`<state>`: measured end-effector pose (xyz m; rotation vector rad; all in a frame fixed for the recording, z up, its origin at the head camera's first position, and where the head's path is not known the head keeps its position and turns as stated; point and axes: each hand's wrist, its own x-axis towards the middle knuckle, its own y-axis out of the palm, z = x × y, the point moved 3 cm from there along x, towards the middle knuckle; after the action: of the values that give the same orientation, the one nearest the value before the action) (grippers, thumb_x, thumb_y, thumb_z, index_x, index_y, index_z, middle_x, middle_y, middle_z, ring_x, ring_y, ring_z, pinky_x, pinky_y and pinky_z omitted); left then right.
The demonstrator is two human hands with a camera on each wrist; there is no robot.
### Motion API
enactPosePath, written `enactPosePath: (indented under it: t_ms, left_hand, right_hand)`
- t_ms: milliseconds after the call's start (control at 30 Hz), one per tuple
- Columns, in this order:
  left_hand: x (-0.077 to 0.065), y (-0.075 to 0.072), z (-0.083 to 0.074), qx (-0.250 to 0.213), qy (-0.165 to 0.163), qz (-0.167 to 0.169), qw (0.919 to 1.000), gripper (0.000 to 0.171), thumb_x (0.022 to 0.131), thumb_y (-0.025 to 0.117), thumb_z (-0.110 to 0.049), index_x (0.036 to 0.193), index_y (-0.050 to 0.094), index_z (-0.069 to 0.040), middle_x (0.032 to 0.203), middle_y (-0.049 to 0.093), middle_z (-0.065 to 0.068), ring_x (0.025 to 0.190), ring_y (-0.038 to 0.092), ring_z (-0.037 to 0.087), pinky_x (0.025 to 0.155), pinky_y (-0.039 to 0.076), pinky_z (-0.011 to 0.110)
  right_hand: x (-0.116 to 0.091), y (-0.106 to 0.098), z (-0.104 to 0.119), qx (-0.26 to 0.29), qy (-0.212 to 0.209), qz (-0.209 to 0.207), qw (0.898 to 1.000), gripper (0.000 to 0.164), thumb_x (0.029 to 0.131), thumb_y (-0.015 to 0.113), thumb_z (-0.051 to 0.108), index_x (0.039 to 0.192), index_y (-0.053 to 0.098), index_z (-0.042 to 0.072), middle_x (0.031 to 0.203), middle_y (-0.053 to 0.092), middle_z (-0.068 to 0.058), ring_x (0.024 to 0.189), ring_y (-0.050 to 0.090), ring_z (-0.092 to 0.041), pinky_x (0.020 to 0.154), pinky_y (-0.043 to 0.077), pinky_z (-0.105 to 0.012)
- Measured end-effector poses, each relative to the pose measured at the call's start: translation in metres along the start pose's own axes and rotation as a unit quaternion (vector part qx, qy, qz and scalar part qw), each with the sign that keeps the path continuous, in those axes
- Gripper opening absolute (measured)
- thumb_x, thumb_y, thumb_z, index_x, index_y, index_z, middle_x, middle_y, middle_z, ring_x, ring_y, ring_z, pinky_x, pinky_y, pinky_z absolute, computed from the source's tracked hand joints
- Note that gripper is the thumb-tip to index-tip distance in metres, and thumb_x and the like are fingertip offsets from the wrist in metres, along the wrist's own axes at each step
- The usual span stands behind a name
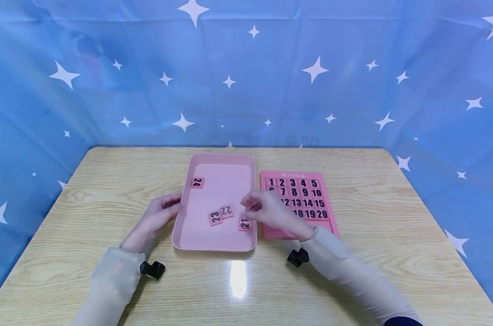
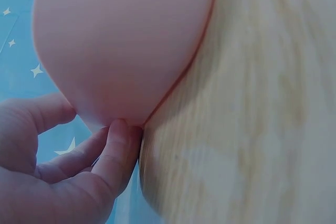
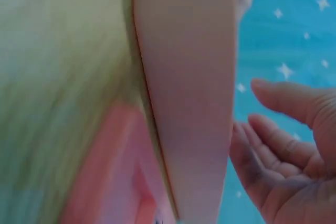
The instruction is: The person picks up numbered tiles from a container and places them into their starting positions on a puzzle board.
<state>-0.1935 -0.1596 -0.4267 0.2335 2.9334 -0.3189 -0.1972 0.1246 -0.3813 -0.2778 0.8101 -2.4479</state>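
Observation:
A pink tray (image 1: 214, 246) lies on the table. At its left side, my left hand (image 1: 155, 219) holds the wall, thumb and bent fingers against it in the left wrist view. Over the tray's right rim hangs my right hand (image 1: 266, 208), fingers loosely curled, thumb apart, nothing seen between them. Just below its fingertips is the number tile 21 (image 1: 244, 224). Tiles 23 (image 1: 215, 218) and 22 (image 1: 227, 211) lie mid-tray; tile 24 (image 1: 197, 182) is near the left wall. Right of the tray, a pink number board (image 1: 331, 213) carries rows of tiles, partly covered by my right hand and wrist.
The wooden table (image 1: 393, 217) extends around the tray and board. Behind it hangs a blue cloth (image 1: 266, 68) with white stars. A small black wrist camera shows below each wrist.

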Motion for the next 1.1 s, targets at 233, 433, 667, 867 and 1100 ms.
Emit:
enactPosePath:
  t_ms: [233,433,667,867,1100]
  left_hand:
    - [0.000,-0.001,0.002,-0.003,0.000,0.001,1.0000,0.043,0.091,0.053,-0.002,0.129,0.043,0.017,0.126,0.049,0.033,0.091,0.054,0.002,0.079,0.047,0.014]
    - [0.000,-0.001,0.002,-0.001,-0.002,-0.002,1.0000,0.043,0.091,0.054,-0.002,0.129,0.043,0.017,0.125,0.050,0.033,0.088,0.054,0.001,0.078,0.047,0.014]
    - [0.001,0.000,0.003,-0.001,-0.002,-0.004,1.0000,0.043,0.091,0.054,-0.001,0.128,0.043,0.017,0.124,0.050,0.033,0.087,0.054,0.001,0.078,0.047,0.014]
    - [0.001,0.000,0.004,-0.003,-0.004,-0.006,1.0000,0.043,0.091,0.054,-0.001,0.128,0.043,0.017,0.124,0.050,0.033,0.087,0.054,0.000,0.078,0.047,0.014]
    - [0.002,0.000,0.003,0.000,-0.006,-0.007,1.0000,0.043,0.091,0.054,-0.002,0.128,0.043,0.017,0.125,0.050,0.033,0.088,0.054,0.001,0.078,0.047,0.014]
  right_hand:
    - [0.004,0.021,0.014,-0.052,0.015,0.038,0.998,0.031,0.071,0.074,-0.005,0.100,0.063,-0.008,0.093,0.065,-0.017,0.083,0.064,-0.025,0.074,0.054,-0.026]
    - [0.009,0.030,0.018,-0.135,0.081,0.062,0.986,0.041,0.067,0.077,-0.003,0.105,0.063,-0.004,0.099,0.063,-0.013,0.090,0.060,-0.024,0.079,0.053,-0.031]
    - [0.010,0.040,0.018,-0.211,0.096,0.081,0.969,0.038,0.068,0.073,-0.007,0.104,0.065,0.000,0.096,0.061,-0.009,0.084,0.058,-0.020,0.065,0.051,-0.020]
    - [0.015,0.045,0.016,-0.211,0.049,0.076,0.973,0.033,0.070,0.073,-0.005,0.102,0.065,0.001,0.095,0.061,-0.009,0.081,0.058,-0.018,0.063,0.050,-0.018]
    - [0.029,0.051,0.014,-0.194,-0.007,0.056,0.979,0.030,0.072,0.076,0.002,0.100,0.064,0.002,0.095,0.062,-0.006,0.086,0.058,-0.017,0.077,0.050,-0.024]
